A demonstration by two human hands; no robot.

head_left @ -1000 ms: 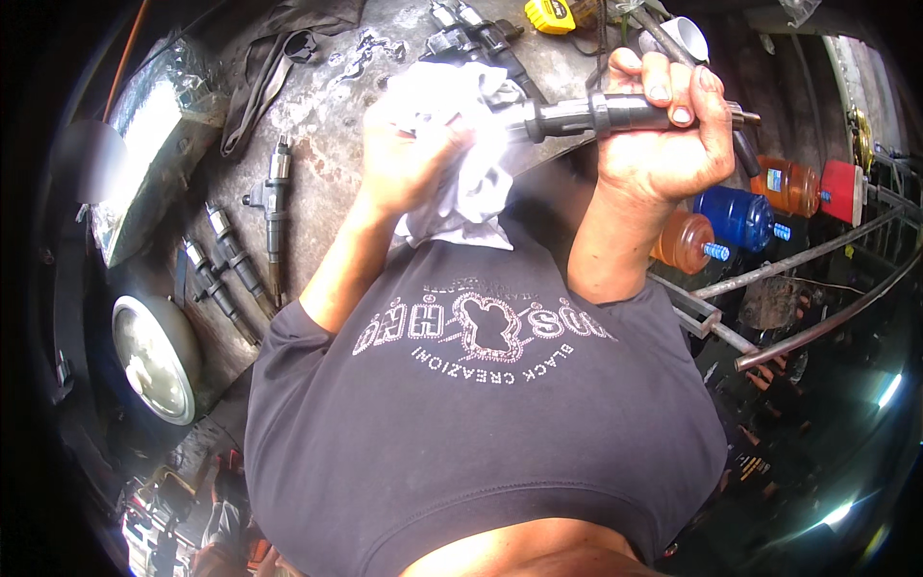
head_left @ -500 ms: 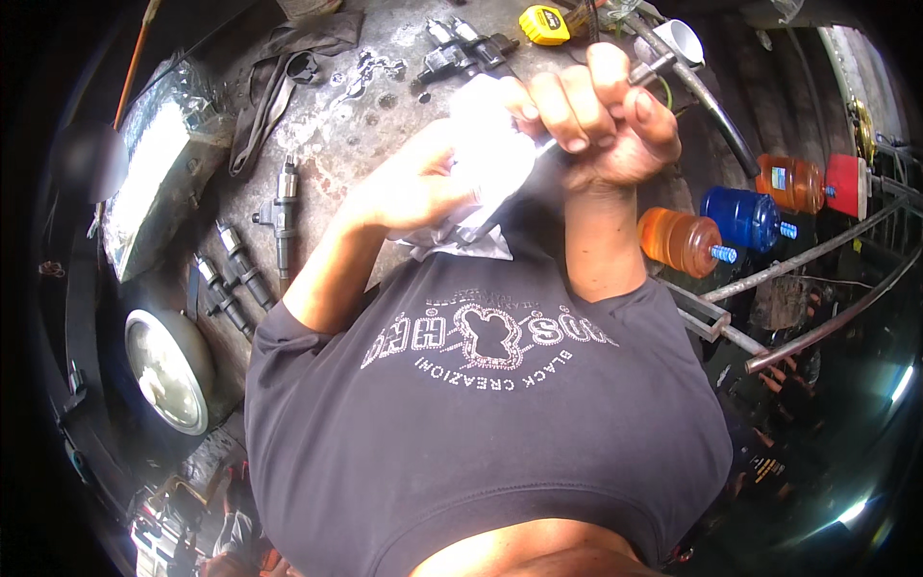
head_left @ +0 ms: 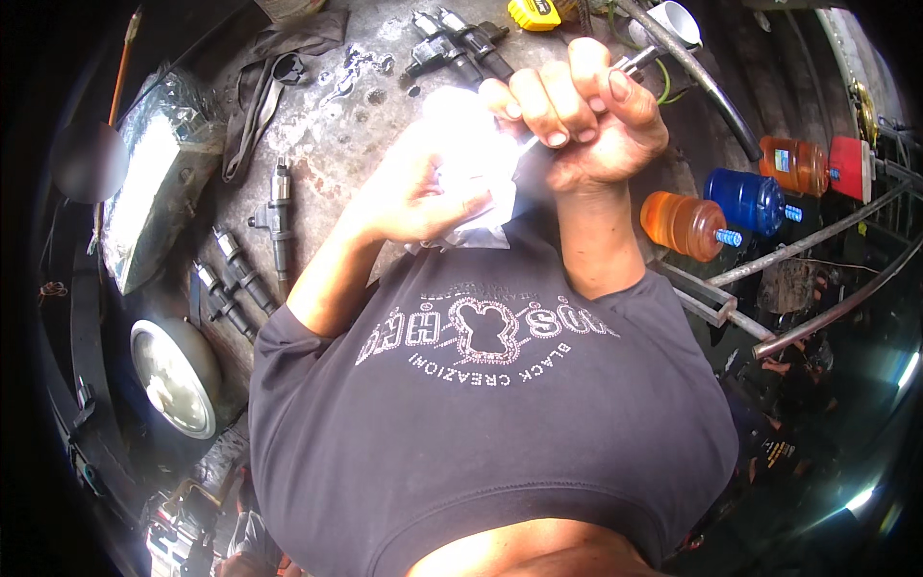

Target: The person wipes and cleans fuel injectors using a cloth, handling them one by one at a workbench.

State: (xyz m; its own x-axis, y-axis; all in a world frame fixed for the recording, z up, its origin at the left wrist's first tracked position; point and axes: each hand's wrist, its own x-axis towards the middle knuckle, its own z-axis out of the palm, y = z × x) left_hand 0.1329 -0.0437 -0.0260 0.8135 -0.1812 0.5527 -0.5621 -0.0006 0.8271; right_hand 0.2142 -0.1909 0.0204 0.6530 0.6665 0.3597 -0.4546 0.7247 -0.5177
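My left hand (head_left: 409, 192) is closed around a white, crumpled cloth or wrap (head_left: 490, 207), washed out by glare; whatever lies inside it cannot be made out. Close on its right, my right hand (head_left: 591, 125) is closed around a slim metal rod (head_left: 632, 63). One end of the rod sticks out past the thumb, and a thin shaft points toward the white bundle. Beyond both hands, two dark fuel injectors (head_left: 444, 50) lie together on the stained grey bench (head_left: 332, 130). Another fuel injector (head_left: 279, 219) and a further pair (head_left: 240, 269) lie to the left.
Dark straps (head_left: 260, 111) and a plastic-wrapped box (head_left: 159, 183) sit at the left, above a round lamp (head_left: 173, 375). A yellow tape measure (head_left: 535, 13) and white cup (head_left: 676, 24) are at the back. Orange (head_left: 681, 226) and blue (head_left: 745, 202) bottles stand right, beside metal bars (head_left: 769, 274).
Both hands have shifted slightly left, still holding the white bundle and the rod. More of the rod shows past my right thumb. Glare now covers more of my left hand.
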